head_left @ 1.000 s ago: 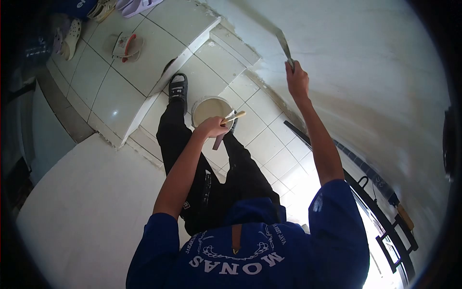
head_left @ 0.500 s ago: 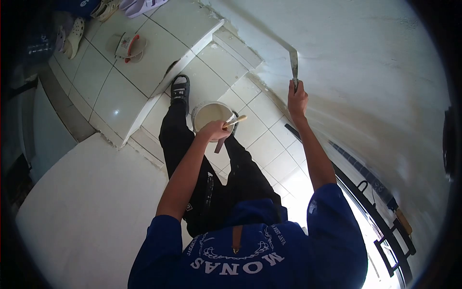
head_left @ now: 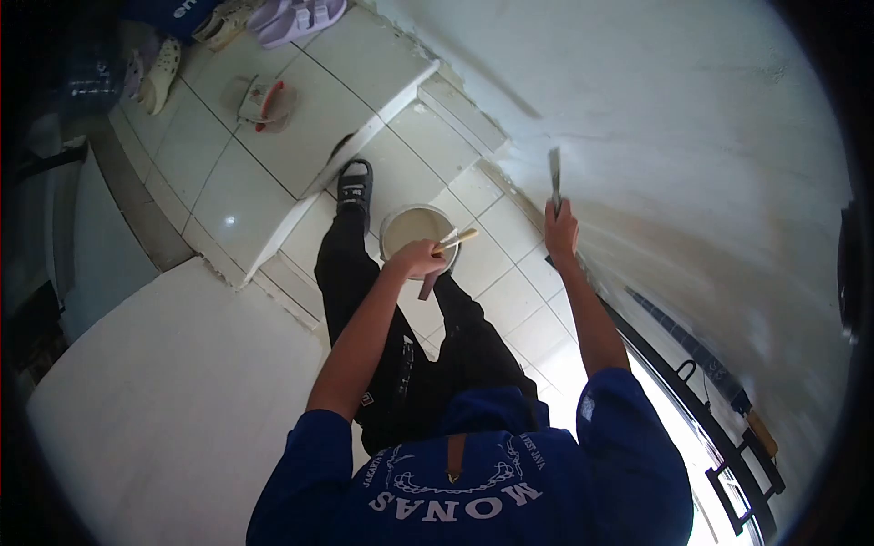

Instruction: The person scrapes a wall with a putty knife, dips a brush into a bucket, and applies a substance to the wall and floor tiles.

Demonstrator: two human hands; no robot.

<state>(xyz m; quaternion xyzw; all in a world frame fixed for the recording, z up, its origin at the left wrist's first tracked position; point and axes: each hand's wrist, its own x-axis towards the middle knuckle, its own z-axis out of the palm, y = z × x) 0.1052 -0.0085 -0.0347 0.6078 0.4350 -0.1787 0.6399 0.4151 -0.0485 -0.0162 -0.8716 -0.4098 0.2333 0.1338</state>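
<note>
My left hand (head_left: 419, 260) is closed at the near rim of a round bucket (head_left: 390, 223) of off-white, paste-like material. Beside the fingers, a wooden-handled tool (head_left: 466, 235), perhaps a brush, sticks out to the right. A flat brown handle (head_left: 427, 288) juts out below the same hand. The exact grip under the fingers is hidden. My right hand (head_left: 562, 231) is wrapped round a putty knife (head_left: 554, 169), its blade pointing away from me, near the white wall (head_left: 655, 118). The blade looks apart from the wall.
A raised tiled step (head_left: 273, 155) lies at left, with a clear plastic tub (head_left: 264, 103) and lilac sandals (head_left: 296, 20) on it. My foot (head_left: 355, 187) is by the step's edge. A black metal frame (head_left: 674, 382) and a long dark tool (head_left: 687, 344) lie at right.
My right hand has lowered the putty knife towards me, and its blade has come away from the wall. My left hand stays at the bucket. The whole view has shifted slightly.
</note>
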